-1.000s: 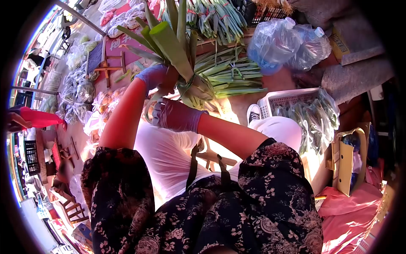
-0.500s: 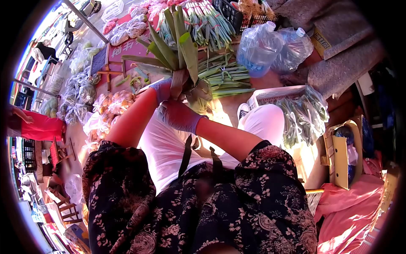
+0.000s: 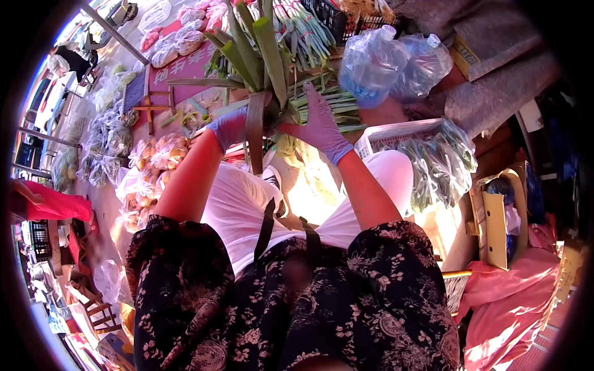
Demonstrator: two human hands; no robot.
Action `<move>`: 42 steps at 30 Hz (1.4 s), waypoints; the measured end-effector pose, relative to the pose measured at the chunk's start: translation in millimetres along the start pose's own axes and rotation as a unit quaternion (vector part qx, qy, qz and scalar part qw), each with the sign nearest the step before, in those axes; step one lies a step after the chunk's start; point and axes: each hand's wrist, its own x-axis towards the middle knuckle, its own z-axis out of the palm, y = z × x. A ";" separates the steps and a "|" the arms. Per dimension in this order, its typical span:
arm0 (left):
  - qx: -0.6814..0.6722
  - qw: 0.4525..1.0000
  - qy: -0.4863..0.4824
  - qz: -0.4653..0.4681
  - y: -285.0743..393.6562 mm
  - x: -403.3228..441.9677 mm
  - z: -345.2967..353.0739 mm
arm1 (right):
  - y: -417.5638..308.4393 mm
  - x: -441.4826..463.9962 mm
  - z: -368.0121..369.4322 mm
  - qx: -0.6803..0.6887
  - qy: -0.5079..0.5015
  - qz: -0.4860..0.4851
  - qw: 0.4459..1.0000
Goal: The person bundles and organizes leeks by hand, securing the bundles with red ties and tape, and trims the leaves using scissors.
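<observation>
My left hand (image 3: 229, 128), in a thin pale purple glove, grips a bundle of leeks (image 3: 267, 62) with broad green leaves. The bundle stands upright above my knees. Its leaves hide most of my left fingers. One wide, dull leaf (image 3: 255, 136) hangs down in front of the bundle. On the bundle's right side is my right hand (image 3: 322, 128), also gloved, with its fingers stretched out and apart. Its thumb points toward the leeks' lower part; whether it touches them I cannot tell.
Loose long green stalks (image 3: 334, 102) lie behind my right hand. Two big clear plastic bottles (image 3: 374, 65) stand beyond. A pale crate (image 3: 396, 131) with bagged greens (image 3: 439, 164) is at right, and bagged produce (image 3: 170, 151) at left. Another person's red clothing (image 3: 59, 201) shows far left.
My right hand has come off the base of the bundle, moved right and up, and opened. The wide leaf now hangs lower. My left hand keeps its grip.
</observation>
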 end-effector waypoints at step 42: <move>0.235 0.941 0.241 -0.042 14.8 -20.7 47.6 | 70.5 69.0 15.3 0.427 -0.070 0.099 0.896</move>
